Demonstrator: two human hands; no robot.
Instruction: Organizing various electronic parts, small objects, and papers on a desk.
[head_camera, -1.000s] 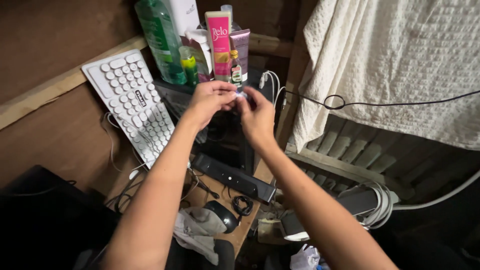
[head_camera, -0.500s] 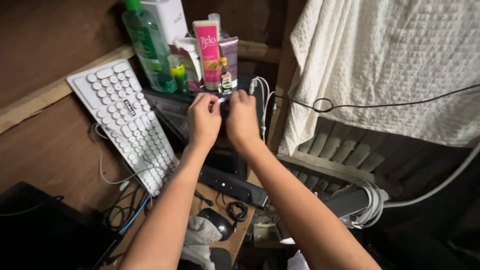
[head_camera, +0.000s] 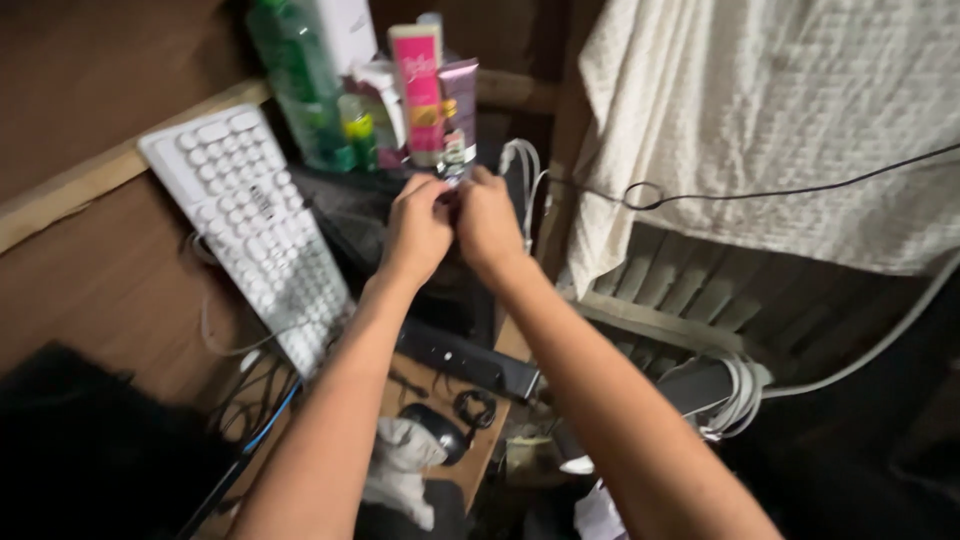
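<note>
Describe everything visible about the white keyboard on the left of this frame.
The white keyboard has rows of round, typewriter-style keycaps on a white base that looks like plastic. It stands tilted on end, its back resting against the brown wooden wall, the upper end near the green bottle and the lower end down by a tangle of cables. A thin white cord loops out from beside its lower half. Neither hand touches it; the left hand is to its right. Motion blur hides key markings.
</note>
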